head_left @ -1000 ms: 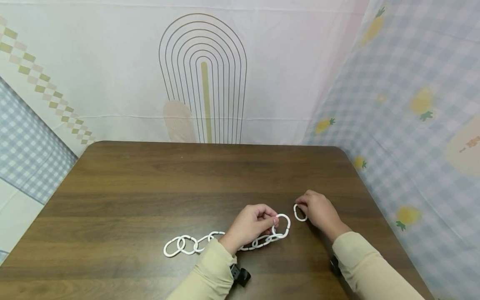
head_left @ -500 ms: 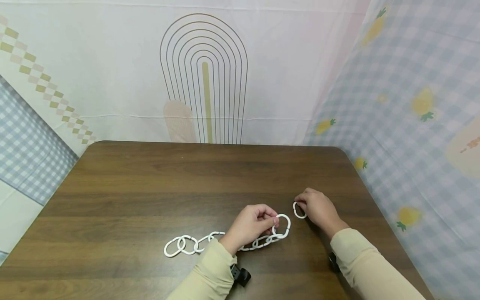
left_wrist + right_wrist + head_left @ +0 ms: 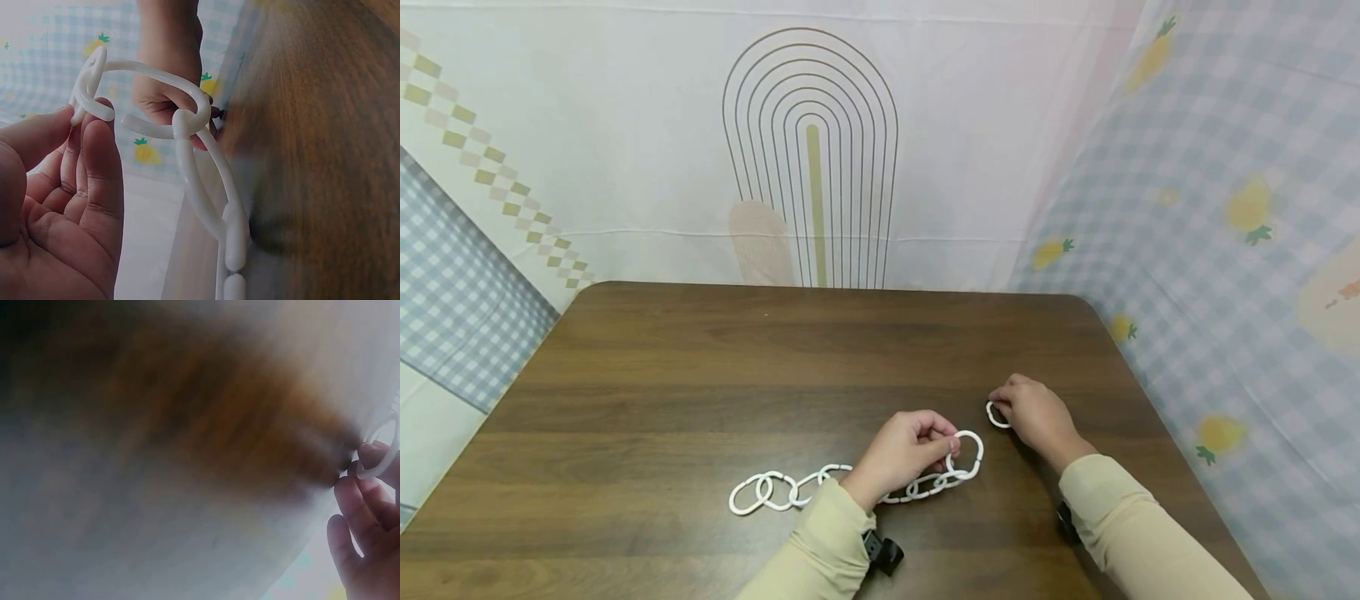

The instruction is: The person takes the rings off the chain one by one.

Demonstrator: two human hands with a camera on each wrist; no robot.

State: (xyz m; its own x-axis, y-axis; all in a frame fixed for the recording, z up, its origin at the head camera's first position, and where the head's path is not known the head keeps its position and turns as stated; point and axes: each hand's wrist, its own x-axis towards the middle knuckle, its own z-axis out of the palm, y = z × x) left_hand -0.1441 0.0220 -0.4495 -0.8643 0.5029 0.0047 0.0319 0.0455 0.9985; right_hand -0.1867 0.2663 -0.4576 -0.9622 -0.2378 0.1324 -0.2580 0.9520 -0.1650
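Observation:
In the head view, my left hand (image 3: pixel 904 450) pinches the raised end link (image 3: pixel 981 454) of a white plastic chain between thumb and fingers. A narrow gap shows in this link (image 3: pixel 156 72) in the left wrist view, and further links (image 3: pixel 197 181) hang from it. Other chain links (image 3: pixel 763 493) lie on the table left of the wrist; the chain's middle is hidden behind my left hand and sleeve. To the right, my right hand (image 3: pixel 1037 417) pinches a separate white link (image 3: pixel 990 414) at the fingertips, apart from the chain. That link (image 3: pixel 378 472) also appears at the right wrist view's edge.
The brown wooden table (image 3: pixel 700 358) spreads beneath both hands. A white patterned cloth (image 3: pixel 955 125) hangs behind it, with a blue checked cloth (image 3: pixel 1195 267) along the right side. A black wrist camera (image 3: pixel 883 552) sits below the left sleeve.
My right hand, with its single link, has shifted slightly up and away on the table, and the link looks more tilted. My left hand and the chain stay almost still.

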